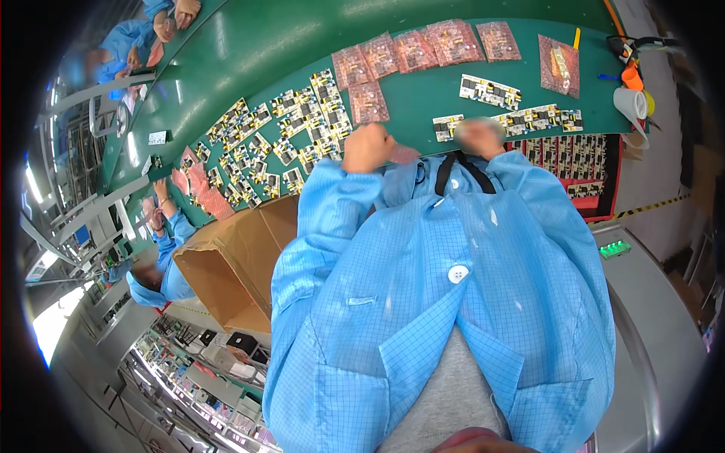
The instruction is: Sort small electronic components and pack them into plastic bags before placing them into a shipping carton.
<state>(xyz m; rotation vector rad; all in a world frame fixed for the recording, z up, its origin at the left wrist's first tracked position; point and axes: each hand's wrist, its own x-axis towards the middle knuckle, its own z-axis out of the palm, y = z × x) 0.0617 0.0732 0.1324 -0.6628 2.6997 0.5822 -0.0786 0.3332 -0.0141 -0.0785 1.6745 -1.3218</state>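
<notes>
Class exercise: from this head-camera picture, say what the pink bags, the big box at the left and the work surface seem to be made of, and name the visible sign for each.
Pink bags: thin see-through plastic film, glossy; their contents show through.
Box: brown corrugated cardboard, matt, with folded flaps.
Work surface: smooth green mat or belt, probably rubber or vinyl; lamps reflect off it.
</notes>
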